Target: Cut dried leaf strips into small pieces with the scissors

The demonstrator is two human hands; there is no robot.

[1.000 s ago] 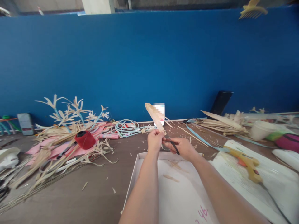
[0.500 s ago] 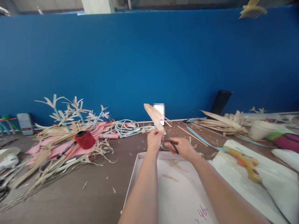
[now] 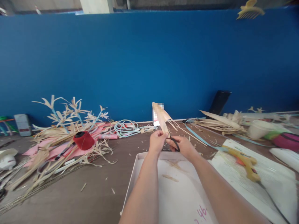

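My left hand [image 3: 157,140] pinches the base of a dried tan leaf strip [image 3: 160,119] that stands upright above the table. My right hand [image 3: 185,146] is closed on small black-handled scissors [image 3: 174,143], which meet the leaf just below my left fingers. Both hands hover over the far edge of a shallow white box lid [image 3: 140,177] holding a few leaf trimmings [image 3: 171,178].
A brown table [image 3: 70,199] runs along a blue wall. At left lie dried leaves, straw flowers [image 3: 70,113], pink paper and a red thread spool [image 3: 83,140]. Coiled cords [image 3: 127,127] sit behind. At right are a yellow glue gun [image 3: 245,160], papers, a white cup [image 3: 260,129] and more husks.
The leaf has turned more upright and shifted slightly right, showing split tips. My hands have drawn closer together and the scissors sit nearer the leaf's base.
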